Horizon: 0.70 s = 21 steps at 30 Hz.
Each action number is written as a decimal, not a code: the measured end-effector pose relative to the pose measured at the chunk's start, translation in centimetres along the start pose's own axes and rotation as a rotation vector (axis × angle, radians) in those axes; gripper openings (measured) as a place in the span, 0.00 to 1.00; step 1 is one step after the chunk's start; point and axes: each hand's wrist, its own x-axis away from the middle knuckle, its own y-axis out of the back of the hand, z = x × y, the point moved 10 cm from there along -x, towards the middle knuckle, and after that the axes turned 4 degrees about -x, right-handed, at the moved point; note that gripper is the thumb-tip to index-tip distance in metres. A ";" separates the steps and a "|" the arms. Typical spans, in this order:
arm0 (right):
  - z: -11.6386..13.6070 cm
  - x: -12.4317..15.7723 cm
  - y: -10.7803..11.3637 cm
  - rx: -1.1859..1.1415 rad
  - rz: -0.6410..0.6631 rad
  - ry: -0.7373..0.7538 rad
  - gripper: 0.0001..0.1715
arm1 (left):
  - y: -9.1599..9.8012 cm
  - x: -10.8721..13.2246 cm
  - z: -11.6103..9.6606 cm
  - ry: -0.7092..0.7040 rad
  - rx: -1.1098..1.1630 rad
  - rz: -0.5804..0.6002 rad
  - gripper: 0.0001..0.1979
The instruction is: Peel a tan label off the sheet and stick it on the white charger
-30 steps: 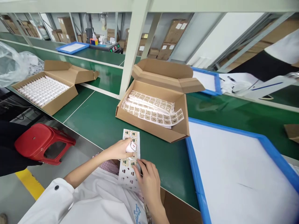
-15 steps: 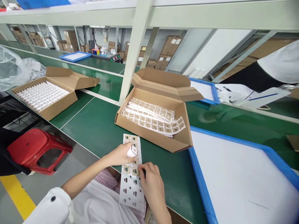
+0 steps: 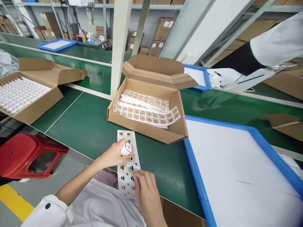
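Observation:
A small white device [image 3: 126, 148] with a squared end is held in my left hand [image 3: 116, 155], over the upper part of a sticker sheet [image 3: 126, 184]. The sheet lies on the green table and hangs past its front edge. Tan stickers remain on its upper part; the lower part is bare backing with small cut-outs. My right hand [image 3: 146, 189] is at the sheet's right edge, thumb and forefinger pinched together; whatever is between them is too small to make out. Behind the sheet, an open cardboard box [image 3: 149, 132] holds more sticker sheets [image 3: 144, 110].
On the left stands an open box [image 3: 42, 107] of white parts. A large blue-rimmed white tray [image 3: 196, 176] lies on the right. A white post [image 3: 119, 47] rises behind the table. A red stool [image 3: 26, 154] is at lower left; a person's sleeve [image 3: 276, 37] shows upper right.
The view has tilted down and shifted. One tan sticker near my right hand has come off the sheet's right column, and my right hand has drawn slightly back from there.

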 end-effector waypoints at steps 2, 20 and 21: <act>-0.2 0.3 0.8 -0.114 -0.004 -0.030 0.10 | 0.0 -0.1 0.0 -0.006 -0.009 0.007 0.16; -4.6 -4.5 0.6 -1.325 -0.204 -0.704 0.17 | 2.1 3.8 -2.7 -0.063 0.350 -0.226 0.21; -4.3 -4.5 0.5 -1.364 -0.212 -0.710 0.17 | 1.9 4.2 -3.2 -0.086 0.397 -0.205 0.20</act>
